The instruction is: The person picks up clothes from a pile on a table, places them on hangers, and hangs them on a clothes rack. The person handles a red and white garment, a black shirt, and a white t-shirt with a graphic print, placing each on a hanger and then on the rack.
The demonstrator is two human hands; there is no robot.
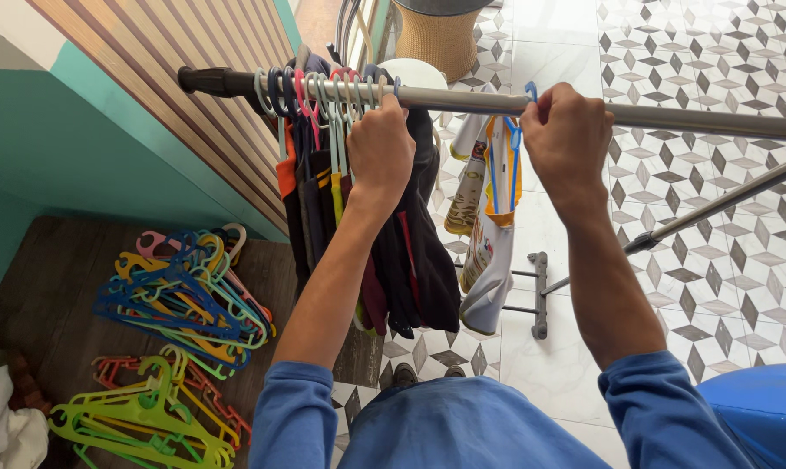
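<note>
Right hand pinches the blue hanger hook on the rail, which runs left-right across the upper frame. Pale garment hangs straight below. Left hand clamps the bunched dark clothes at upper centre. Right hand nearer the hanger.

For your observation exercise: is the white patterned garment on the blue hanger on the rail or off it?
On: the blue hanger hooks over the rail, white garment dangling below.
</note>
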